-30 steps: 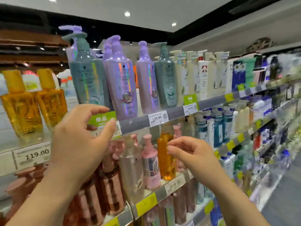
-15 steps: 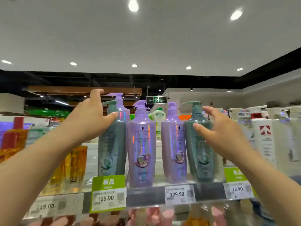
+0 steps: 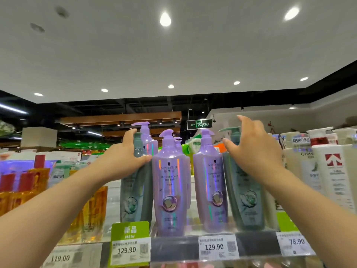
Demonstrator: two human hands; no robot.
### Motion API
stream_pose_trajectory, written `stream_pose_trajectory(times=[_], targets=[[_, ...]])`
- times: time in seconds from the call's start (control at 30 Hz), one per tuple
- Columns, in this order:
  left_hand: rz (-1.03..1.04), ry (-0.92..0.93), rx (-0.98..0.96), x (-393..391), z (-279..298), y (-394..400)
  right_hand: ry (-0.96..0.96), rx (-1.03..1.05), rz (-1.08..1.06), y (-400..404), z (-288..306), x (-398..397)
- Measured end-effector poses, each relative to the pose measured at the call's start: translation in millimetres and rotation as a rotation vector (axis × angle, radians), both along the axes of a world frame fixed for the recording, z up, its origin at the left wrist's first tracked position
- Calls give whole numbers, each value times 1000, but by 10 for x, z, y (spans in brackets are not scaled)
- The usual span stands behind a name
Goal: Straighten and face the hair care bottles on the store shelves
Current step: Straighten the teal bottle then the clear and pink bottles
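Note:
Four tall pump bottles stand in a row on the top shelf (image 3: 255, 242). Two purple bottles (image 3: 170, 186) (image 3: 210, 186) are in the middle, labels facing me. A grey-green bottle (image 3: 135, 200) stands at the left end and another grey-green bottle (image 3: 245, 206) at the right end. My left hand (image 3: 123, 157) grips the left grey-green bottle at its shoulder, thumb across the front and fingers over its top. My right hand (image 3: 255, 151) has spread fingers against the neck of the right grey-green bottle, hiding its upper part. A further purple bottle (image 3: 147, 142) stands behind.
White pump bottles (image 3: 332, 180) crowd the shelf right of the row. Amber bottles (image 3: 92, 209) stand to the left. Price tags (image 3: 214, 246) and a green new-product tag (image 3: 129, 231) hang on the shelf rail. The shelf below is barely visible.
My view tilted up from the lower shelves to the top row. Both hands rose to the two outer grey-green bottles; the left thumb has closed on the left bottle's shoulder.

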State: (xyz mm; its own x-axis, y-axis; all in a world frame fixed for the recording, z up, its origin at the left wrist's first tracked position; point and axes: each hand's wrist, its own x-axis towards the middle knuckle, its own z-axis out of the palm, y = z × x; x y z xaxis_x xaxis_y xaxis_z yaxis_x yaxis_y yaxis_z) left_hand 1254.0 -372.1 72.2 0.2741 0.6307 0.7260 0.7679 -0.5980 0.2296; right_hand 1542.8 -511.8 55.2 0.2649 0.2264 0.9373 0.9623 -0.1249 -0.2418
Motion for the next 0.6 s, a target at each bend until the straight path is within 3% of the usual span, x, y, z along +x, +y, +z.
stream_pose_trajectory(times=[0.03, 0.1, 0.23, 0.37, 0.6], targets=[[-4, 2, 11, -7, -6, 15, -82, 94, 42, 10, -22, -71], [-24, 5, 19, -25, -13, 35, -143, 43, 109, 71, -27, -190], [-67, 3, 45, -63, 2, 73, 63, -416, 218, 247, 57, -287], [-97, 39, 86, -115, 6, 88, 271, -525, 443, 340, 170, -332], [-271, 44, 30, -233, 5, -29, 103, -540, 250, 238, 200, -430]])
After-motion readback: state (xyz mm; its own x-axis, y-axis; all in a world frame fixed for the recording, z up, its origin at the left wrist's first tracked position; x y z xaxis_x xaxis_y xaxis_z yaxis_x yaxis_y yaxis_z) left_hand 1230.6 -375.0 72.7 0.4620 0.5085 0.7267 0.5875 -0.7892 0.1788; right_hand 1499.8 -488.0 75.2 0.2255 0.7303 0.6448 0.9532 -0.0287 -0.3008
